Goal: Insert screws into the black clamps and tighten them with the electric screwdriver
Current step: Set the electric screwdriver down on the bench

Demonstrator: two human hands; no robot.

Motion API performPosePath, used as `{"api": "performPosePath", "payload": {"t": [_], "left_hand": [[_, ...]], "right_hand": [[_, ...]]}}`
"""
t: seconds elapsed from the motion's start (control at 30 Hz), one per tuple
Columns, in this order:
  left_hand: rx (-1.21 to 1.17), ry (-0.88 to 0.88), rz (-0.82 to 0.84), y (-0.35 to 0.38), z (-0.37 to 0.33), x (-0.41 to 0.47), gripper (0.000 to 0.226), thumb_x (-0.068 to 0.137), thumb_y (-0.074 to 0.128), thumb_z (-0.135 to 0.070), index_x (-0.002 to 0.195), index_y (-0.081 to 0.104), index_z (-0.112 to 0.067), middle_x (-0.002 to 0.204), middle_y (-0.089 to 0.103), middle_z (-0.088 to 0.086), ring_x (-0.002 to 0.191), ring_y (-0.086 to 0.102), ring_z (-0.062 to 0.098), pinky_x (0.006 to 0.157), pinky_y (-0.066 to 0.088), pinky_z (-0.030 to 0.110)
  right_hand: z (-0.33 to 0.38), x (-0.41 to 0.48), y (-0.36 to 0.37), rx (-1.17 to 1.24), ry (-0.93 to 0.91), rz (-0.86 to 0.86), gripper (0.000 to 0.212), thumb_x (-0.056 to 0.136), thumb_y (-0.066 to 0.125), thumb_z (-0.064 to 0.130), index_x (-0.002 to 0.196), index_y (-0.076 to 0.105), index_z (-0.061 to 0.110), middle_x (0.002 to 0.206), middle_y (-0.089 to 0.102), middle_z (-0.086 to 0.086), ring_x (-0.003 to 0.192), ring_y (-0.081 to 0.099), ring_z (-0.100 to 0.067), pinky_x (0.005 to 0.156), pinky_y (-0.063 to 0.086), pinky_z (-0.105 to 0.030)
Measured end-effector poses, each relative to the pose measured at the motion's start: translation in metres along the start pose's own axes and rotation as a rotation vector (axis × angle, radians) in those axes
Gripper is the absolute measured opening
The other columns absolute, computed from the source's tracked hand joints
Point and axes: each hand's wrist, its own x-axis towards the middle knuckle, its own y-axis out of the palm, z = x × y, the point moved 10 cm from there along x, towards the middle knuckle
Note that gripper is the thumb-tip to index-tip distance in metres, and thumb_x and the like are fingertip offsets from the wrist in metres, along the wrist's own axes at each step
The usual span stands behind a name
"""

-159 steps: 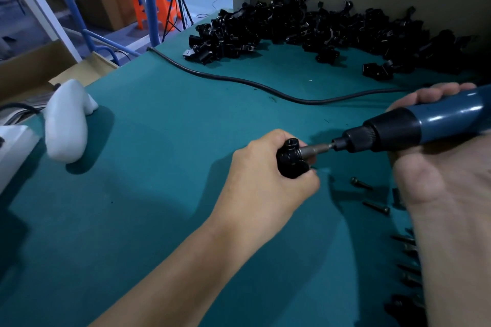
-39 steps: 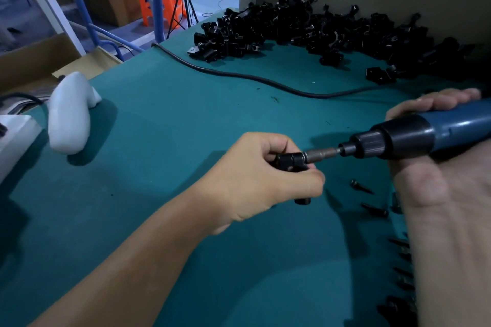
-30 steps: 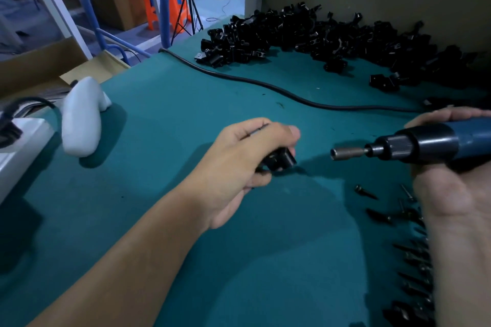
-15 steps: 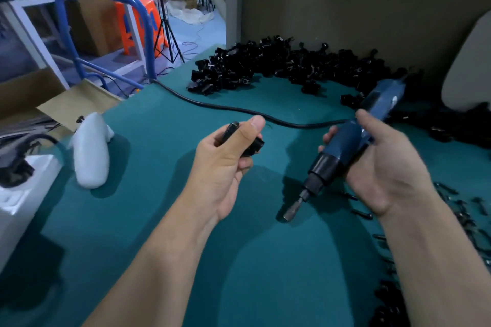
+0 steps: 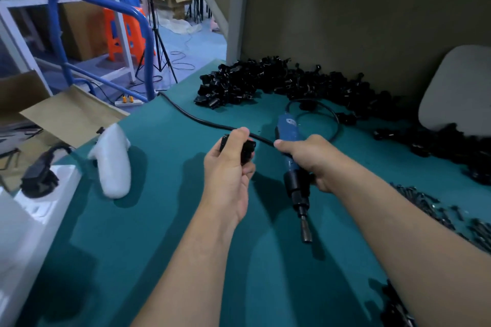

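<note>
Left hand (image 5: 228, 175) gripped one clamp (image 5: 247, 151), fingers curled round it, just near-side of the cord (image 5: 202, 121). Right hand (image 5: 310, 159) wrapped the screwdriver (image 5: 295, 183), bit pointing down, apart from the clamp. Risks: the clamp could slip from the thumb grip on its way to the pile (image 5: 265, 82) beyond the cord. The cord loop could snag the driver. Couldn't tell if the screw was fully seated. About a second earlier the bit sat in the clamp with the driver level. By now they had parted.

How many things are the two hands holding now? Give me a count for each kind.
Black clamp, in the left hand: 1
Electric screwdriver, in the right hand: 1
Total: 2
</note>
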Motion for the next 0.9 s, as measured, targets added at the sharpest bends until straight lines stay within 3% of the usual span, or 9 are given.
{"api": "performPosePath", "payload": {"t": [0.1,0.2,0.3,0.4,0.5,0.6,0.7,0.8,0.9], "left_hand": [[-0.016,-0.005,-0.021,-0.003,0.002,0.003,0.019,0.094,0.071,-0.015,0.077,0.061,-0.015,0.065,0.061,-0.005,0.052,0.051,0.006,0.041,0.031,0.017],[-0.004,-0.010,-0.020,-0.004,0.004,0.006,0.020,0.093,0.072,-0.016,0.078,0.060,-0.015,0.066,0.060,-0.004,0.053,0.050,0.006,0.042,0.032,0.018],[0.035,-0.007,0.012,-0.001,0.006,0.005,0.020,0.092,0.077,-0.024,0.080,0.063,-0.015,0.070,0.061,-0.003,0.056,0.051,0.007,0.044,0.034,0.019],[0.114,0.017,0.092,0.010,0.005,0.002,0.028,0.083,0.082,-0.044,0.076,0.071,-0.019,0.072,0.065,-0.004,0.058,0.053,0.007,0.047,0.038,0.016],[0.203,-0.013,0.180,0.025,0.009,-0.007,0.049,0.066,0.074,-0.071,0.074,0.081,-0.023,0.080,0.072,-0.002,0.062,0.061,0.006,0.052,0.045,0.014],[0.167,0.011,0.206,0.033,0.006,-0.011,0.063,0.072,0.055,-0.082,0.074,0.083,-0.026,0.076,0.072,-0.003,0.054,0.052,0.006,0.048,0.041,0.015],[0.183,0.037,0.231,0.044,0.005,-0.024,0.065,0.093,0.046,-0.076,0.083,0.079,-0.021,0.077,0.070,0.003,0.064,0.059,0.015,0.055,0.043,0.022],[0.214,0.085,0.287,0.066,0.007,-0.054,0.046,0.097,0.055,-0.061,0.092,0.064,-0.017,0.088,0.066,0.006,0.079,0.066,0.018,0.066,0.056,0.032],[0.393,0.130,0.437,0.101,0.018,-0.100,0.044,0.087,0.059,-0.062,0.095,0.054,-0.019,0.083,0.057,0.000,0.084,0.058,0.022,0.078,0.050,0.044]], "right_hand": [[0.005,0.002,0.003,-0.151,-0.049,-0.079,0.035,0.086,0.075,0.043,0.088,0.055,0.015,0.091,0.065,-0.009,0.075,0.063,-0.028,0.064,0.049,-0.032],[0.011,-0.001,0.002,-0.353,-0.080,-0.145,0.042,0.084,0.073,0.050,0.097,0.061,0.011,0.093,0.066,-0.008,0.082,0.064,-0.029,0.060,0.042,-0.030],[0.017,-0.007,0.001,-0.476,-0.092,-0.202,0.051,0.080,0.075,0.055,0.105,0.058,0.014,0.094,0.063,-0.004,0.075,0.059,-0.021,0.053,0.034,-0.030],[0.019,-0.012,0.003,-0.515,-0.094,-0.219,0.051,0.079,0.072,0.056,0.105,0.058,0.015,0.093,0.062,-0.005,0.080,0.059,-0.025,0.054,0.036,-0.030],[0.019,-0.023,-0.001,-0.593,-0.071,-0.244,0.047,0.086,0.063,0.059,0.105,0.059,0.016,0.092,0.060,-0.005,0.104,0.058,-0.032,0.072,0.046,-0.035],[0.034,-0.054,-0.024,-0.307,-0.287,-0.389,0.031,0.096,0.059,0.045,0.117,0.064,0.022,0.112,0.066,-0.002,0.117,0.057,-0.026,0.095,0.048,-0.039],[0.043,-0.104,-0.029,0.116,-0.504,-0.276,0.020,0.094,0.061,0.039,0.104,0.074,0.030,0.099,0.073,0.013,0.095,0.065,-0.003,0.089,0.052,-0.027],[0.031,-0.145,-0.032,0.082,-0.553,-0.207,0.021,0.094,0.067,0.036,0.113,0.073,0.033,0.109,0.070,0.011,0.093,0.064,0.001,0.087,0.051,-0.017],[-0.005,-0.174,-0.076,0.299,-0.483,-0.306,0.017,0.097,0.069,0.023,0.112,0.074,0.029,0.105,0.073,0.007,0.093,0.069,-0.011,0.091,0.057,-0.034]]}}
